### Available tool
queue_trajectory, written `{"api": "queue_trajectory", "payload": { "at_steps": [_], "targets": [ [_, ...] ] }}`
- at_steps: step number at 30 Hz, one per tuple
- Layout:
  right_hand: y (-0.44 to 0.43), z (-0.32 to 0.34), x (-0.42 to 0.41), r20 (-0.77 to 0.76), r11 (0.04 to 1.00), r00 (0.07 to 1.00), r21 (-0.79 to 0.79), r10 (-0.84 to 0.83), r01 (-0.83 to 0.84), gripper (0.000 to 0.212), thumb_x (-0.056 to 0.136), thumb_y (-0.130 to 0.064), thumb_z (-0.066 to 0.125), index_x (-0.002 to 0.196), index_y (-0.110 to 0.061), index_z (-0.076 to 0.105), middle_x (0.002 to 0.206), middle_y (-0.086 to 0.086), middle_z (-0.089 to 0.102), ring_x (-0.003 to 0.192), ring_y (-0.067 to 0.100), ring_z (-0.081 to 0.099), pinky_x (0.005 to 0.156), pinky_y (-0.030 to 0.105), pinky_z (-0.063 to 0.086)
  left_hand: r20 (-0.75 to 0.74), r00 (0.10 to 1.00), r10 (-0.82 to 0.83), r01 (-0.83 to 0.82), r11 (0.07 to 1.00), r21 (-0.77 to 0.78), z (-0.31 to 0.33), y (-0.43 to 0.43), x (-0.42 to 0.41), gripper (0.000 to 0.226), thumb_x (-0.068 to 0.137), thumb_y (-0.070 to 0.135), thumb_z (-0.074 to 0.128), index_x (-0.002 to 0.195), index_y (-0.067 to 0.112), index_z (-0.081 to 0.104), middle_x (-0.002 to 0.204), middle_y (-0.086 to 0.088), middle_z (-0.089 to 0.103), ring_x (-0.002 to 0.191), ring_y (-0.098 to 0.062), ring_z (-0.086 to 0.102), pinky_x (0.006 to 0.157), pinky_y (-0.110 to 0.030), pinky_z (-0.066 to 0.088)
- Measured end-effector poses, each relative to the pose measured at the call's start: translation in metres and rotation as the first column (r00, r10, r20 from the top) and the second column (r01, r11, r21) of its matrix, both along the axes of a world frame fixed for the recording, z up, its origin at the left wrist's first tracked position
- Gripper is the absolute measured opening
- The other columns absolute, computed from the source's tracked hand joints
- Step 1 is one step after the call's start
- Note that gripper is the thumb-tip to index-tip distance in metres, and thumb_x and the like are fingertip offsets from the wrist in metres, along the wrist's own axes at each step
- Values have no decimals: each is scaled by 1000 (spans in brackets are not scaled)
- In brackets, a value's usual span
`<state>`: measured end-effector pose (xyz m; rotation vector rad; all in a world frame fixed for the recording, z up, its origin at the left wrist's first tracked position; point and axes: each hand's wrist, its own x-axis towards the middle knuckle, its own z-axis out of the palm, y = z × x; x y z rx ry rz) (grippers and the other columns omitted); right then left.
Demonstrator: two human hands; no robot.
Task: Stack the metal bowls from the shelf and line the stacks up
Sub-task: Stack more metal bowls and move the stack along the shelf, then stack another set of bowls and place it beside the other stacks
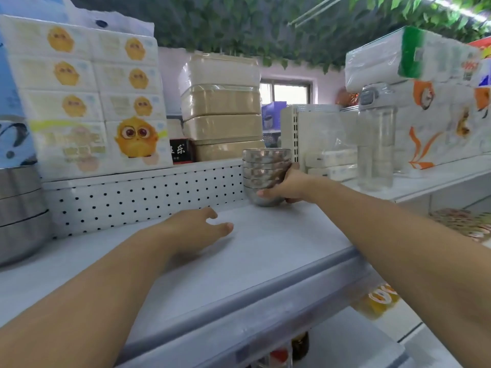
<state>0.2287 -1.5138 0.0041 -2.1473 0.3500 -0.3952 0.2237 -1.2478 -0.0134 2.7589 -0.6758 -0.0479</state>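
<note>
Nearest, the pale shelf (265, 261) runs under both forearms. The left hand (196, 229) lies low over it, fingers loosely spread and holding nothing; I cannot tell whether it touches the surface. Farther back, the right hand (287, 187) is wrapped round the lower part of a stack of metal bowls (265, 166), with the thumb across the bottom bowl. The stack appears to rest at the back right of the shelf, just beside the end of the perforated back panel (146, 197). Behind, on the higher ledge, stand tissue packs (106, 102).

The grip sits low on a tall nested stack. A quick drag or lift could tilt the upper bowls so that they slide off. With only one hand on the stack, nothing steadies its top.
</note>
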Motion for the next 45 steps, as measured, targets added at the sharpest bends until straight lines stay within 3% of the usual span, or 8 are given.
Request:
{"api": "queue_trajectory", "payload": {
  "at_steps": [7,14,22,26,30,35,40,45],
  "targets": [
    [-6,-13,13,187,994,976,6,-110,111,96,64,-20,97,141,-9,41,118,-3,58,114,15,56,92,22,42,-27,999,-33,32,999,-17,2,-2,3,68,91,71,41,150,38,33,154,2,40,137,-23,42,104,-33,33],
    [-11,-15,14,204,992,972,-17,-119,125,100,66,-25,97,145,-10,38,129,0,57,123,19,55,98,24,42,-16,999,-28,28,999,26,3,0,4,67,90,72,43,145,33,42,150,2,46,133,-22,47,109,-33,36],
    [-21,-17,18,-20,995,1000,-99,-3,1,81,67,-33,95,133,-8,56,118,-4,70,101,9,68,91,18,54,90,995,-50,56,996,-73,9,1,2,65,91,70,44,146,36,40,150,5,44,131,-19,48,102,-32,41],
    [-1,-10,-16,-146,971,989,-233,23,-57,99,67,-63,86,148,-19,48,140,-3,59,124,19,56,102,28,47,153,988,-28,48,991,-128,17,6,-3,64,91,68,47,146,36,41,148,2,48,128,-20,51,98,-33,42],
    [19,-1,-61,-168,968,984,-231,55,-94,70,83,-49,80,143,-26,52,122,-9,56,114,20,51,92,32,44,206,978,-14,54,980,-192,18,12,-13,58,94,62,49,143,32,44,144,0,52,124,-22,53,97,-36,46],
    [46,-9,-111,4,955,1000,-297,18,-16,89,80,-46,83,153,-17,42,155,4,46,139,23,47,112,35,40,258,965,-47,84,987,-135,21,21,-40,59,94,61,49,143,29,44,142,-2,53,121,-23,55,96,-36,47],
    [98,-3,-152,115,920,991,-391,68,-18,81,82,-47,81,151,-23,46,151,-3,50,135,19,50,85,21,47,275,957,-87,137,976,-171,29,74,-78,61,92,65,50,142,31,45,143,1,52,126,-22,52,99,-36,42],
    [190,7,-177,169,902,978,-431,122,-38,85,81,-50,81,152,-22,44,152,-2,50,135,18,51,108,33,40,312,948,-61,128,972,-198,28,179,-109,63,91,66,50,143,34,42,145,3,51,125,-19,54,101,-37,45]
  ]
}}
